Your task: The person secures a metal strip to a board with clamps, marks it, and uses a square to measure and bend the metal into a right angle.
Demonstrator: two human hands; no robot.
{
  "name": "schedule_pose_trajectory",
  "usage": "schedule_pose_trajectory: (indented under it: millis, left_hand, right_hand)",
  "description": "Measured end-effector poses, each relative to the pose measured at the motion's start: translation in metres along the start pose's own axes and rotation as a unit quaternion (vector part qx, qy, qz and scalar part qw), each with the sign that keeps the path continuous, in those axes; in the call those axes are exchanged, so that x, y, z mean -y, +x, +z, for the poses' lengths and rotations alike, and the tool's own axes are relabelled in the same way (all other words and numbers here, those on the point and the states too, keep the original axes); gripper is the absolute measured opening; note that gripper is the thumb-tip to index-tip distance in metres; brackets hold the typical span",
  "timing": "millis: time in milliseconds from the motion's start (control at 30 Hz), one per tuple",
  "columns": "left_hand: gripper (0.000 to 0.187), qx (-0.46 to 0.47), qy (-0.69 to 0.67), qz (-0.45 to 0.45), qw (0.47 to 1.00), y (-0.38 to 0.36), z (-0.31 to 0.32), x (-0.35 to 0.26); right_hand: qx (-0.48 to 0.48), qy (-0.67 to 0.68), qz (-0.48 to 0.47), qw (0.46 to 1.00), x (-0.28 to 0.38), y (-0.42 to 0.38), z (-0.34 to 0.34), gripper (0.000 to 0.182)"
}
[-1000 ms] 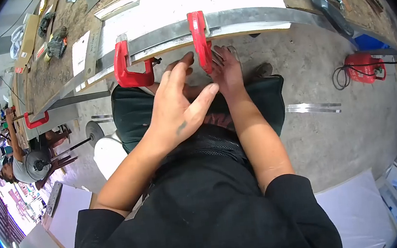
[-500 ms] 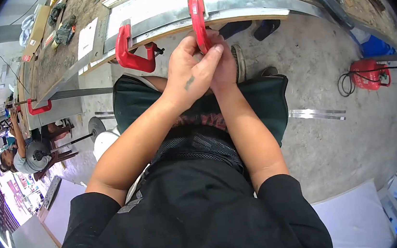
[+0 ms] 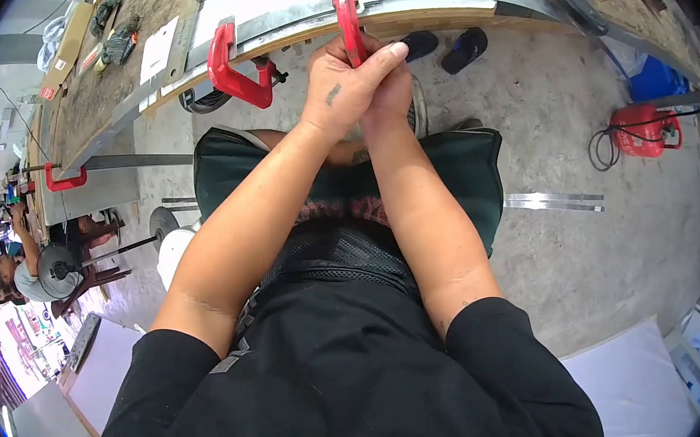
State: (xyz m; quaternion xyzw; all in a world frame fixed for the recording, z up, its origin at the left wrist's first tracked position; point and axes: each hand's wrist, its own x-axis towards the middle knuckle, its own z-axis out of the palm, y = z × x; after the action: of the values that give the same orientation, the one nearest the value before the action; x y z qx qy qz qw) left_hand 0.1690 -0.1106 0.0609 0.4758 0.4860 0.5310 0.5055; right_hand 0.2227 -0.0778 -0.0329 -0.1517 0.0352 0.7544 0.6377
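Observation:
A red C-clamp (image 3: 348, 21) grips a metal strip (image 3: 287, 29) against the wooden edge of the workbench. My left hand (image 3: 344, 82) is closed at the clamp's lower part, its thumb stretched across to the right. Close beneath it, my right hand (image 3: 391, 97) is closed at the same clamp, under the bench edge. Its fingers are mostly hidden behind the clamp and my left hand, as is the clamp's screw. To the left, a second red C-clamp (image 3: 237, 78) with a black screw is fixed on the same edge, apart from my hands.
Gloves (image 3: 117, 45) and a cardboard box (image 3: 69, 50) lie on the bench (image 3: 100, 117). Dark slippers (image 3: 464, 50) are on the floor beyond. A red tank (image 3: 641, 131) with a black hose stands right. At far left sits another person (image 3: 31, 282) by a third red clamp (image 3: 66, 176).
My left thumb has swung from the clamp's lower end out to the right, and the left wrist has turned. Both hands stay at the clamp. The view has shifted slightly.

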Motion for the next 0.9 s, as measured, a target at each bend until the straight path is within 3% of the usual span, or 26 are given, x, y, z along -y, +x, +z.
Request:
schedule_pose_trajectory:
  millis: [67, 133, 167, 233, 367, 433, 567, 767, 900]
  left_hand:
    - [0.025, 0.008, 0.017, 0.005, 1.000, 0.005, -0.001, 0.004]
    - [0.033, -0.022, 0.017, 0.007, 1.000, 0.008, 0.002, 0.011]
    - [0.033, -0.023, 0.015, 0.009, 1.000, 0.009, 0.003, 0.012]
    - [0.027, -0.035, 0.041, 0.048, 0.997, 0.010, 0.005, 0.015]
    - [0.029, -0.041, 0.043, 0.073, 0.996, 0.012, 0.007, 0.018]
    - [0.030, -0.048, 0.057, 0.070, 0.995, 0.011, 0.008, 0.015]
    - [0.031, -0.050, 0.072, 0.088, 0.992, 0.013, 0.005, 0.018]
    - [0.030, -0.039, 0.074, 0.102, 0.991, 0.013, 0.007, 0.015]
    - [0.028, -0.052, 0.082, 0.096, 0.991, 0.014, 0.006, 0.025]
  right_hand:
    - [-0.028, 0.025, 0.015, 0.999, -0.004, 0.009, -0.009, 0.046]
    - [0.065, 0.116, -0.016, 0.991, -0.021, 0.043, -0.054, 0.046]
    - [0.066, 0.113, -0.015, 0.991, -0.018, 0.039, -0.044, 0.046]
    - [-0.065, 0.100, -0.025, 0.993, -0.011, 0.026, -0.017, 0.045]
    - [-0.004, 0.097, -0.029, 0.995, -0.014, 0.039, -0.035, 0.044]
    - [-0.108, 0.045, -0.030, 0.993, -0.012, 0.034, -0.024, 0.042]
    - [-0.098, 0.035, -0.010, 0.995, -0.012, 0.035, -0.028, 0.039]
    - [0.047, 0.107, -0.015, 0.993, -0.023, 0.058, -0.070, 0.037]
    - [-0.018, 0.029, -0.008, 0.999, -0.009, 0.028, -0.030, 0.040]
